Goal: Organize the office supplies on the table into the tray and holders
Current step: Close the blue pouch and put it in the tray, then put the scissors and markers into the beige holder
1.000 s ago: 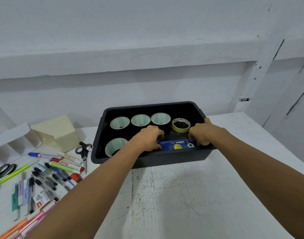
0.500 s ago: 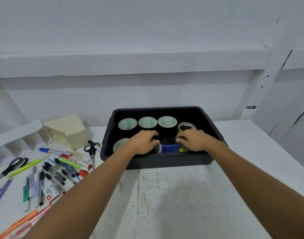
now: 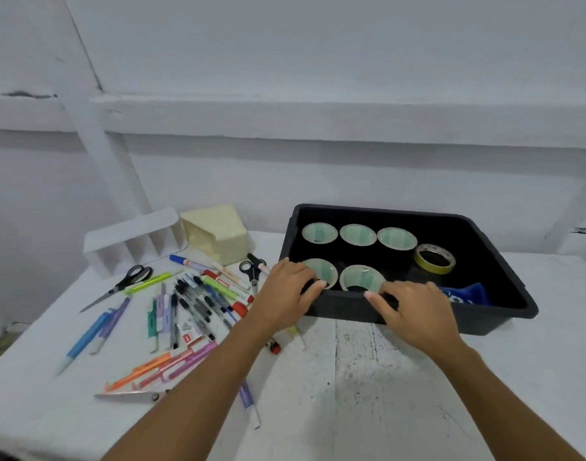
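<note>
Five tape rolls (image 3: 358, 234) with pale green cores stand in the black tray (image 3: 497, 322), three along the back and two at the front. A yellow roll (image 3: 434, 258) lies right of the back row, and a blue pouch (image 3: 467, 294) rests against the near wall at the right.

The left hand (image 3: 285, 291) is at the tray's near left corner, its fingers bent over the rim beside the front-left roll; I cannot tell whether they grip the roll, grip the rim, or only rest there. The right hand (image 3: 414, 307) lies on the near rim with fingers fairly straight and loose, tips just below the front-right roll, holding nothing.

On the table (image 3: 368, 377) left of the tray lie scattered pens (image 3: 191, 301), large scissors (image 3: 125, 282) and small scissors (image 3: 251, 267). Behind them stand a cream holder (image 3: 218, 237) and a white divided holder (image 3: 135, 241).
</note>
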`<state>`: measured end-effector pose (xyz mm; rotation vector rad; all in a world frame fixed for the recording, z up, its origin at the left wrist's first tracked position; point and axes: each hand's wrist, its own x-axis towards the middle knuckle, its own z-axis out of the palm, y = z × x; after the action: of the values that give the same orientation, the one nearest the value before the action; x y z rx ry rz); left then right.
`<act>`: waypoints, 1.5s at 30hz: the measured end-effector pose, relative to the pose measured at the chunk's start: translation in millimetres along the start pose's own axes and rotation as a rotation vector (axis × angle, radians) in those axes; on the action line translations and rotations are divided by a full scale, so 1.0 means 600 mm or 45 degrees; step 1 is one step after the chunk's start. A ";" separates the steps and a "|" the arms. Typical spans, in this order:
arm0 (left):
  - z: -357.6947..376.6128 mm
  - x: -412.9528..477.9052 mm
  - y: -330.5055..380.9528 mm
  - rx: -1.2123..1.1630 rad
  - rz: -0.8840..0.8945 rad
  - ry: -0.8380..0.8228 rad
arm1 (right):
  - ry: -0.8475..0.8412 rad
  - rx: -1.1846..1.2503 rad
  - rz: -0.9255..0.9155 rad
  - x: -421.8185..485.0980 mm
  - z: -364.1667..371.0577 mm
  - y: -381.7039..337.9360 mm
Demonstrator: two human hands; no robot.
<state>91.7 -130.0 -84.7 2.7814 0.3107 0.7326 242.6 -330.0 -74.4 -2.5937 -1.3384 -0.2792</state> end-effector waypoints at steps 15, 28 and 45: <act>-0.187 -0.108 -0.335 0.243 -0.520 0.070 | 0.040 0.276 -0.330 0.213 0.035 -0.396; -0.254 -0.059 -0.588 0.499 -0.857 -0.494 | -0.124 0.371 0.183 0.340 0.144 -0.494; -0.229 0.001 -0.588 -0.785 -0.738 0.137 | -0.023 0.583 0.621 0.322 0.173 -0.484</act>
<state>-26.9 229.0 -70.7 1.9378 0.7290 0.6774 122.6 12.7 -95.2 -2.4156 -0.6329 0.1196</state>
